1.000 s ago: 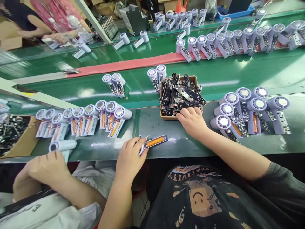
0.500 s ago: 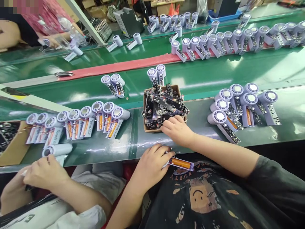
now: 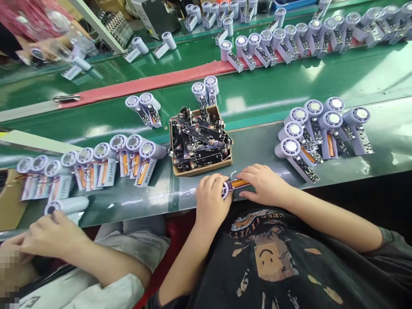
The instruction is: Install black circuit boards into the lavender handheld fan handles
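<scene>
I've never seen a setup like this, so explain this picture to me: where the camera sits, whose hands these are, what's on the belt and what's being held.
This picture comes from a camera worn on a person's head, looking forward and down, so you see their dark printed T-shirt and bare arms at the bottom.

Their left hand holds a slim strip with an orange part and thin wires. Their right hand lies flat, with its fingertips at the strip's far end.

Just beyond is a cardboard box heaped with black circuit boards. Pale lilac fan bodies stand in groups on the green belt, some with printed cards. At lower left, a co-worker's hand is beside a white cylinder.
</scene>
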A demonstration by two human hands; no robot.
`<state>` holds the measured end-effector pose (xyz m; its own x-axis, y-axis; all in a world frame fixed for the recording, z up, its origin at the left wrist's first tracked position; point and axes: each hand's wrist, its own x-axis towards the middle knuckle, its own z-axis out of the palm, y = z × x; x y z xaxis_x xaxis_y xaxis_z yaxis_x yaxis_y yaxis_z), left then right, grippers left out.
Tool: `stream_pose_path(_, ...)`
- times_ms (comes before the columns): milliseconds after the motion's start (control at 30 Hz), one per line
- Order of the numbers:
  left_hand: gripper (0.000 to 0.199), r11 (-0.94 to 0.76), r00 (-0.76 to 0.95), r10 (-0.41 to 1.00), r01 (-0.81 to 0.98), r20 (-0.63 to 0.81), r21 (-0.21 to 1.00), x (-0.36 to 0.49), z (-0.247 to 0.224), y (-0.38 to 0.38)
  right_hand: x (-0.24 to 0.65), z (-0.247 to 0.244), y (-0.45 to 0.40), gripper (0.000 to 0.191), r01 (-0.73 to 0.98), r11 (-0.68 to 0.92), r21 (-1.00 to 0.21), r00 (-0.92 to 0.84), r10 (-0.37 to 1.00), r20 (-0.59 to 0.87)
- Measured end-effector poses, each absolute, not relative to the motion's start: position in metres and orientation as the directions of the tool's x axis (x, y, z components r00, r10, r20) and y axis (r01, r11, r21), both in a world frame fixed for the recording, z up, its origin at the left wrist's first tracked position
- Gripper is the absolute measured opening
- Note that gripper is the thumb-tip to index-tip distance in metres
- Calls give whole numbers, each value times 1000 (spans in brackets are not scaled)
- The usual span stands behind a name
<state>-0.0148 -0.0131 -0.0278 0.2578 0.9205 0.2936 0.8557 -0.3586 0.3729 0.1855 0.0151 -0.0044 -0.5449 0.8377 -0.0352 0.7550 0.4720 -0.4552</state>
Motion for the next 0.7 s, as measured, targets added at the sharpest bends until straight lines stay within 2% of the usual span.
stream_pose_path(67, 26, -395, 289, 906, 839, 310, 374, -11, -28, -11, 192, -14, 6, 34, 785, 438, -438, -504, 863, -40)
stream_pose_path(167, 23, -479, 385, 871, 806, 306, 349, -8, -23, -8, 196, -14, 4, 29, 773, 436, -461, -464, 884, 58)
stream_pose_path(300, 9, -583, 467, 772, 790, 431, 189, -4, -20, -7, 194, 8, 21, 25, 696, 515, -500, -436, 857, 276)
stream_pose_path(367, 8, -597, 458, 721, 792, 520, 129, -3, -21, -8, 190, 19, 33, 24, 683, 546, -486, -435, 838, 330)
stream_pose_path(467, 6, -551, 355, 709, 818, 610, 165, -4, -27, -10, 181, 31, 52, 22, 671, 554, -493, -436, 833, 342)
stream_pose_path(567, 10, -554, 347, 735, 802, 583, 221, -6, -31, -11, 166, 36, 69, 26, 682, 539, -495, -426, 842, 330)
stream_pose_path(700, 11, -582, 384, 721, 788, 578, 202, -2, -31, -9, 137, 36, 87, 25, 768, 512, -386, -427, 857, 288)
